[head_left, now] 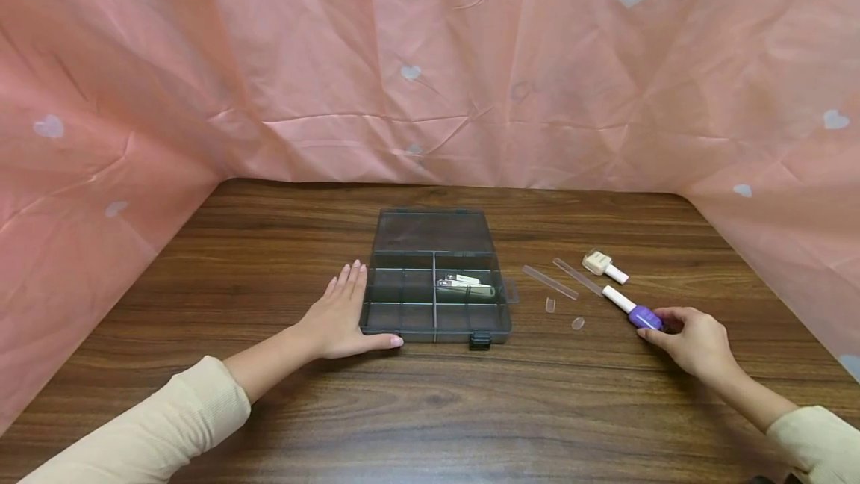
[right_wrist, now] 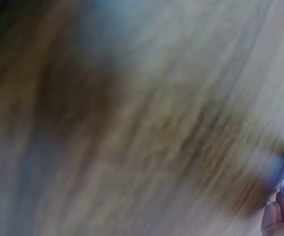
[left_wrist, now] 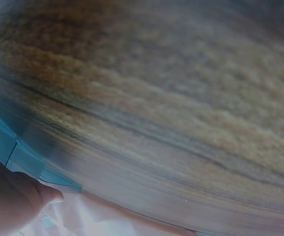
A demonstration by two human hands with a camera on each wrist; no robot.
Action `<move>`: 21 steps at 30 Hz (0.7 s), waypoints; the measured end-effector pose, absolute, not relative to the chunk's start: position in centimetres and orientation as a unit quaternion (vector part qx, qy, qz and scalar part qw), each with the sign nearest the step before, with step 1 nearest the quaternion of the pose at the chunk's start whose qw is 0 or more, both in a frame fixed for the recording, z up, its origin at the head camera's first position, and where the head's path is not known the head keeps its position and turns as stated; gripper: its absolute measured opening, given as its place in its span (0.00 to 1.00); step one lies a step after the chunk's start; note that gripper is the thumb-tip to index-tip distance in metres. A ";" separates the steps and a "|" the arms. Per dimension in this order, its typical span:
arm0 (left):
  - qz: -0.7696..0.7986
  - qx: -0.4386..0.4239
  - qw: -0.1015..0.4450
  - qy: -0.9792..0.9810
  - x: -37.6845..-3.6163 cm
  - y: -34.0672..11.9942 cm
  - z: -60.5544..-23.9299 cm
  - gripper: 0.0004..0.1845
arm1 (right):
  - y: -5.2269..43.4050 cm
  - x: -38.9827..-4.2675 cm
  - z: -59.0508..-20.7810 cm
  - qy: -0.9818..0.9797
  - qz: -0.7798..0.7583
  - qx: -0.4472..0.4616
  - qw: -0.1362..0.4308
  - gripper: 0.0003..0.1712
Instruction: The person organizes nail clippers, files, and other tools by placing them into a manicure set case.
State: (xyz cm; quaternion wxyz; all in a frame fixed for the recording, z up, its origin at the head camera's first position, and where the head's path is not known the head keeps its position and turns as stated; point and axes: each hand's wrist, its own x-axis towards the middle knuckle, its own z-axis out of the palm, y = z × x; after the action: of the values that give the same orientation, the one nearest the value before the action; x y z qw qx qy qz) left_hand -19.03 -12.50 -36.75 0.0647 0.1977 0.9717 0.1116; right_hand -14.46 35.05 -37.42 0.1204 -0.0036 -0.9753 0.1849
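A pink sheet printed with pale hearts (head_left: pixel 430 66) hangs around three sides of a dark wooden table (head_left: pixel 269 409), and on that table sits a smoky grey compartment box (head_left: pixel 435 297) with its lid laid open toward twelve o'clock. Judging by how things lie, the sorting looks barely begun: only one cell, at the right of the middle row, holds anything, a small cluster of metal nail tools (head_left: pixel 465 288), while the other cells appear bare. At three o'clock from the box, well apart from it, the remaining pieces lie loose on the wood: two clear strips (head_left: pixel 551 282), two small clear tips (head_left: pixel 563 314), a cream bottle with a white cap (head_left: pixel 603 265), and a purple bottle with a white cap (head_left: pixel 633 308). The left hand (head_left: pixel 341 314) lies flat with fingers straight and close together, resting against the box's left wall at nine o'clock, the thumb running along the front edge; it seems to steady the box rather than grip it. The right hand (head_left: pixel 692 338) is at the purple bottle's lower end, fingertips curled onto the purple body as if pinching it, though the bottle looks to be lying on the table. The wrist views are too blurred to add much; the right one shows a fingertip (right_wrist: pixel 274 219) beside a blue-purple shape.
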 end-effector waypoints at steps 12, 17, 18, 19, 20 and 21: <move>0.112 0.200 0.069 0.971 -19.1 -12.6 -36.9 0.66 | 34.9 -14.9 -35.8 -0.972 0.216 -0.026 0.092 0.26; 0.114 0.199 0.067 0.971 -19.1 -12.6 -36.9 0.66 | 34.7 -15.0 -35.4 -0.967 0.232 -0.031 0.097 0.28; 0.115 0.199 0.066 0.971 -19.1 -12.6 -36.9 0.66 | 34.7 -15.0 -35.4 -0.966 0.235 -0.031 0.100 0.29; 0.115 0.200 0.065 0.971 -19.1 -12.6 -36.9 0.66 | 34.6 -15.0 -35.4 -0.965 0.239 -0.032 0.101 0.29; 0.115 0.200 0.065 0.971 -19.0 -12.6 -36.9 0.66 | 34.6 -15.0 -35.4 -0.964 0.244 -0.033 0.101 0.29; 0.115 0.201 0.065 0.971 -19.0 -12.6 -36.9 0.66 | 34.5 -15.0 -35.3 -0.963 0.246 -0.032 0.104 0.29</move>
State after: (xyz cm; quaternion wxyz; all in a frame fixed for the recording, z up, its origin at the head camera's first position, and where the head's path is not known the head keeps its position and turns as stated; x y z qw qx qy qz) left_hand -19.03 -12.61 -36.90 0.0646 0.2006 0.9708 0.1148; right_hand -14.99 34.51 -35.35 0.1040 -0.0324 -0.9631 0.2462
